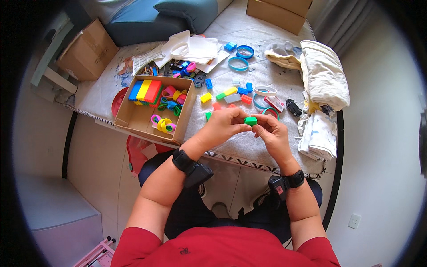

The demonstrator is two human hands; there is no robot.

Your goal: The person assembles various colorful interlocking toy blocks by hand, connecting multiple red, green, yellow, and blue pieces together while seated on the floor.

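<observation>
Our red shirt [231,247] sits at six o'clock from the green block [250,121] that our left hand [224,124] and right hand [272,133] both pinch, with a cardboard box [187,109] at nine o'clock, and the block looks light, hard and smooth, best held by its sides.

Before you extends a wide surface [258,33] covered with pale cloth (if it is table or bed, I cannot tell), with a black-and-white border along your side. On your left, an open cardboard box [186,109] stands directly on it. Near the middle lie loose toy blocks [206,97]; farther away, white papers [200,48] and a teal band [239,70]. On your right rest a black toy car [293,107] and folded cream fabric [324,74].
</observation>
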